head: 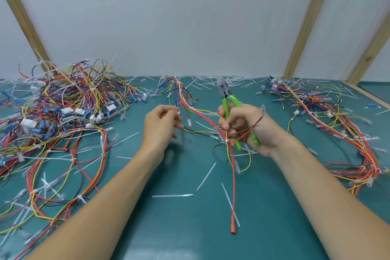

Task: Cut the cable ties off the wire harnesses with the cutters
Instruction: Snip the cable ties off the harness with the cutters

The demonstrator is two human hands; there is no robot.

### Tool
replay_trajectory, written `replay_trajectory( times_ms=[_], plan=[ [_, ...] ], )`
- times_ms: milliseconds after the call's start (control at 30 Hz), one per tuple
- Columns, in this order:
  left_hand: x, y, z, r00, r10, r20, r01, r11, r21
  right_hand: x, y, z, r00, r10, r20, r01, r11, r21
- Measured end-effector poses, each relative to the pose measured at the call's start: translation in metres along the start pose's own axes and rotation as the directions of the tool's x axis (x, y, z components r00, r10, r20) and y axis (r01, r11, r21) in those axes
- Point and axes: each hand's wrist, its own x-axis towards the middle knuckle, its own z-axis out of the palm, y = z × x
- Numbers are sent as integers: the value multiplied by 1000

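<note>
- Head view, centre: my right hand [242,126] curls around the green-handled cutters [231,110].
- My left hand [161,124] pinches the wire harness [196,112].

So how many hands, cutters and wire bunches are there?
Hands: 2, the left hand and the right hand
Cutters: 1, green-handled, in the right hand
Wire heaps on the table: 2, the left heap and the right heap
Harness held between the hands: 1
Total: 6
</note>
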Motion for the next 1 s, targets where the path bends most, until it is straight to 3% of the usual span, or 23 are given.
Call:
replay_trajectory(
  times_ms=[100,200,300,367,500,600,700,833,1000],
  plan=[
    [5,0,-2,998,-67,-18,64,992,-104,-6,-3,1,962,114,248,-107,993,-40],
    [7,0,-4,992,-117,50,123,981,-150,-10,-5,5,867,240,436,-189,969,-157],
    [5,0,-6,989,-127,75,134,985,-106,-13,-5,8,784,312,537,-203,946,-253],
    [3,0,-6,992,-107,71,113,990,-90,-13,-5,10,788,309,533,-199,947,-253],
    [1,4,-5,994,1,106,19,981,-193,-4,-2,7,954,157,257,-121,981,-150],
    [0,7,-4,987,76,143,-33,959,-281,3,-2,3,1000,-1,-19,2,999,42],
    [0,8,-4,962,141,234,-53,937,-346,5,-3,-1,960,-99,-262,129,986,101],
    [-4,10,-1,894,172,414,-8,930,-368,7,-3,1,873,-190,-449,249,965,75],
    [-10,7,6,907,204,368,-210,977,-25,9,-5,-2,729,-352,-587,352,928,-119]
  ],
)
